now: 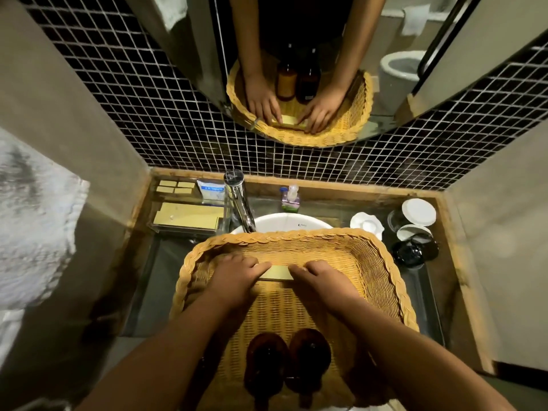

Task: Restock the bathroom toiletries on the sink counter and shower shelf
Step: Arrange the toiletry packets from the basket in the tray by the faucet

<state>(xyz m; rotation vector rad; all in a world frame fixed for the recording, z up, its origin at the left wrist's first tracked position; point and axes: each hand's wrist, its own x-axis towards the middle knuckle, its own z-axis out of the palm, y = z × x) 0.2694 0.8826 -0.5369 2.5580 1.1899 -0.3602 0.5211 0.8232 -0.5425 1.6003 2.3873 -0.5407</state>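
Observation:
A woven wicker basket (382, 256) rests over the sink, filling the middle of the view. Inside it, near the far wall, lies a flat pale-yellow packet (277, 272). My left hand (234, 277) and my right hand (321, 280) both have their fingertips on the packet's ends, left and right of it. Two dark brown bottles (289, 360) stand upright in the basket's near part, between my forearms.
A clear organiser (184, 229) at the counter's left holds yellow boxes (189, 216) and a white-blue sachet (212, 189). A chrome tap (238, 200), a small pump bottle (290, 197), a white soap dish (366, 225) and lidded cups (415, 221) stand behind and right. A mirror hangs above.

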